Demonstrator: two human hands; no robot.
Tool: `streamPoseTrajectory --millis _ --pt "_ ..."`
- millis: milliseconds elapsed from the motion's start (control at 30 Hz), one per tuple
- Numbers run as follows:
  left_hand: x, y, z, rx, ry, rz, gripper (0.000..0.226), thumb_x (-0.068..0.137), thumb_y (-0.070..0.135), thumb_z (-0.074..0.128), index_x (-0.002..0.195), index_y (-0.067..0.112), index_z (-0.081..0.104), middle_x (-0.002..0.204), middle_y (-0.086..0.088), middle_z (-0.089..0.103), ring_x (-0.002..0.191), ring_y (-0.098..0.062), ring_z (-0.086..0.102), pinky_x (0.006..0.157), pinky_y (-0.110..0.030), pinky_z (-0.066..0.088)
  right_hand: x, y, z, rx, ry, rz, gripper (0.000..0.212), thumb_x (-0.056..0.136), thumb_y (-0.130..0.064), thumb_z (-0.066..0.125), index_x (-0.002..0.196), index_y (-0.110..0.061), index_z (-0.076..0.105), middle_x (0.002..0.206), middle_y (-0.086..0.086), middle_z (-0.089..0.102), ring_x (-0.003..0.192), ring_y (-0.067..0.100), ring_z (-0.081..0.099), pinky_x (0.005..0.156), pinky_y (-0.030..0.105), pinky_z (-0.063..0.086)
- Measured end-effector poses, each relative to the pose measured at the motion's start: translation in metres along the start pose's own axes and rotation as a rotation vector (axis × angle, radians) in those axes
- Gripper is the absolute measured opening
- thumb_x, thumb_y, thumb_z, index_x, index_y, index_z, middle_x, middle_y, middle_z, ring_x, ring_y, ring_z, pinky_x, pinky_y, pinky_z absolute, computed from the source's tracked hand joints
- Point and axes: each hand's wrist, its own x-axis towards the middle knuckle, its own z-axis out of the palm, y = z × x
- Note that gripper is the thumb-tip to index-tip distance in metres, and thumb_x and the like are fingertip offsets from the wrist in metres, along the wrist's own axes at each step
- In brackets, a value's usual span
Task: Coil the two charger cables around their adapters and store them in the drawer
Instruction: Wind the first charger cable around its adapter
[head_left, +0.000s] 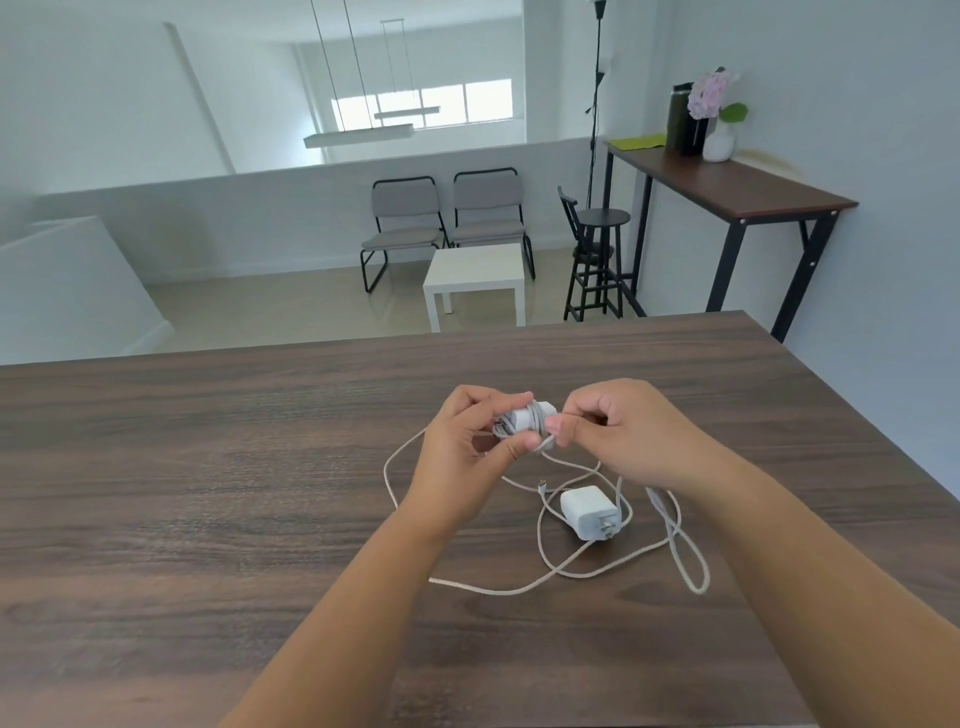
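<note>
My left hand holds a small white adapter above the dark wooden table, with a few turns of white cable around it. My right hand pinches that cable right beside the adapter. The loose cable trails down left and loops across the table. A second white adapter lies on the table below my right hand, prongs facing right, with its own white cable in loose loops around it. No drawer is in view.
The table's far edge runs behind my hands, its right edge slants down the right side. Beyond stand two grey chairs, a white side table, a black stool and a tall brown desk bearing a vase.
</note>
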Motion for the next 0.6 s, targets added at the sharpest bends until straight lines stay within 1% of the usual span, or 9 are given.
streamPoseTrajectory --millis 100,200,267,333,400,433,500,533,600 --pt "-0.001 0.003 -0.004 -0.035 -0.033 0.001 0.035 0.075 0.021 0.08 0.108 0.028 0.071 0.103 -0.001 0.056 0.091 -0.004 0.058 0.075 -0.02 0.052 0.001 -0.004 -0.001 -0.004 -0.025 -0.005 0.033 0.093 -0.035 0.058 0.067 -0.018 0.068 0.045 -0.014 0.048 0.041 0.002 0.042 0.045 0.013 0.032" --pt "-0.002 0.008 -0.005 -0.016 -0.09 0.036 0.04 0.07 0.023 0.083 0.107 0.031 0.071 0.103 0.0 0.056 0.094 -0.009 0.061 0.077 -0.023 0.056 0.004 -0.009 0.001 -0.005 -0.01 -0.007 0.034 0.093 -0.032 0.058 0.067 -0.012 0.068 0.046 -0.017 0.055 0.041 0.001 0.044 0.045 0.013 0.033" --pt "-0.001 0.01 -0.006 0.014 -0.093 0.04 0.045 0.066 0.019 0.087 0.105 0.035 0.071 0.1 0.001 0.056 0.091 -0.009 0.061 0.077 -0.022 0.056 0.007 -0.011 0.006 -0.015 0.017 -0.01 0.033 0.092 -0.032 0.059 0.064 -0.015 0.067 0.049 -0.01 0.058 0.042 0.003 0.043 0.045 0.014 0.032" --pt "0.001 0.012 -0.008 0.041 -0.071 0.018 0.051 0.063 0.019 0.089 0.109 0.032 0.071 0.097 0.002 0.057 0.086 -0.004 0.058 0.076 -0.021 0.055 0.01 -0.01 0.009 0.006 0.044 0.01 0.033 0.09 -0.035 0.061 0.062 -0.018 0.067 0.045 -0.01 0.051 0.04 0.003 0.04 0.044 0.014 0.031" --pt "0.001 0.014 -0.012 0.048 -0.08 -0.037 0.058 0.061 0.019 0.091 0.114 0.028 0.069 0.098 0.005 0.061 0.082 0.0 0.057 0.077 -0.026 0.057 0.011 -0.008 0.01 0.034 0.044 0.025 0.034 0.087 -0.038 0.066 0.059 -0.019 0.065 0.041 -0.013 0.046 0.039 0.003 0.038 0.043 0.013 0.031" --pt "0.001 0.015 -0.013 0.026 -0.101 -0.081 0.06 0.061 0.018 0.091 0.116 0.028 0.068 0.1 0.005 0.063 0.081 0.0 0.057 0.078 -0.029 0.058 0.012 -0.007 0.009 0.067 0.028 0.03 0.034 0.084 -0.038 0.069 0.057 -0.019 0.063 0.04 -0.013 0.044 0.039 0.003 0.037 0.043 0.012 0.03" --pt "-0.003 0.019 -0.016 -0.084 -0.159 -0.187 0.062 0.062 0.011 0.09 0.118 0.027 0.067 0.103 0.001 0.068 0.078 -0.004 0.058 0.081 -0.033 0.058 0.014 -0.005 0.003 0.237 -0.044 0.038 0.031 0.076 -0.033 0.079 0.058 -0.016 0.061 0.043 -0.012 0.044 0.041 0.002 0.034 0.043 0.011 0.029" --pt "-0.005 0.02 -0.018 -0.136 -0.196 -0.219 0.061 0.063 0.008 0.089 0.117 0.026 0.067 0.104 -0.001 0.069 0.078 -0.008 0.058 0.082 -0.036 0.058 0.014 -0.003 -0.001 0.34 -0.105 0.04 0.028 0.072 -0.029 0.083 0.063 -0.014 0.061 0.047 -0.01 0.046 0.043 0.004 0.034 0.043 0.012 0.029" --pt "-0.009 0.021 -0.022 -0.212 -0.27 -0.238 0.057 0.065 0.006 0.088 0.116 0.024 0.069 0.105 -0.003 0.071 0.08 -0.018 0.057 0.084 -0.047 0.055 0.015 0.001 -0.007 0.484 -0.256 0.013 0.023 0.069 -0.019 0.084 0.072 -0.014 0.062 0.056 0.0 0.052 0.046 0.008 0.035 0.042 0.015 0.029"
